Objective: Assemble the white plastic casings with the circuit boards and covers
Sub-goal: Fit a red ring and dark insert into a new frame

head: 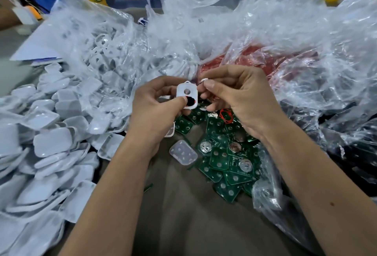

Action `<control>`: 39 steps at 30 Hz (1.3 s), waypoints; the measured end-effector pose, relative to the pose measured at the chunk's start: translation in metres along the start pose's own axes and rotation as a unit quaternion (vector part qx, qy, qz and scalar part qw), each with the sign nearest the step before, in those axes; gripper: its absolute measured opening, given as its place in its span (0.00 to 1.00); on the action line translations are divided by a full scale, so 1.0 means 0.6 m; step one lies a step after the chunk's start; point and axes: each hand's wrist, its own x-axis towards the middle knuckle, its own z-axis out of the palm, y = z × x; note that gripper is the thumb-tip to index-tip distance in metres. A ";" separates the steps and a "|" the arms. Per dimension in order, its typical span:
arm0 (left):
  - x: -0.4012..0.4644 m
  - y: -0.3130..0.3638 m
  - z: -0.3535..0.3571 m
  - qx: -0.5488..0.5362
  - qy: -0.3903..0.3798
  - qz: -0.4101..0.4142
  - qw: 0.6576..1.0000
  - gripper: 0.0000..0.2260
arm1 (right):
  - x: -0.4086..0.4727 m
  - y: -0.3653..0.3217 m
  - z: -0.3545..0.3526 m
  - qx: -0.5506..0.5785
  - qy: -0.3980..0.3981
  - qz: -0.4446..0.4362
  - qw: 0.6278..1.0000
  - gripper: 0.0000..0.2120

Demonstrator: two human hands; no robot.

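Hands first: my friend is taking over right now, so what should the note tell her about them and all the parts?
Left hand grips a white plastic casing with round holes, thumb on its lower part.
Right hand pinches a small white piece beside it.
Green circuit boards lie heaped below the hands; a clear button pad sits beside them.
White plastic covers are piled at left.
Held casing not closed yet; many parts remain.
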 end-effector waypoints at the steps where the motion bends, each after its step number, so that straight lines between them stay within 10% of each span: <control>1: 0.000 0.001 0.000 0.002 -0.005 -0.001 1.000 0.15 | 0.000 -0.001 0.000 -0.005 0.001 -0.001 1.000 0.06; 23: 0.000 0.002 0.006 0.024 -0.047 -0.012 0.999 0.15 | 0.000 -0.005 -0.003 -0.197 0.018 -0.072 0.978 0.03; 39: -0.005 -0.006 0.011 0.107 -0.075 0.054 0.990 0.18 | -0.002 -0.007 0.011 -0.498 -0.024 -0.124 0.858 0.03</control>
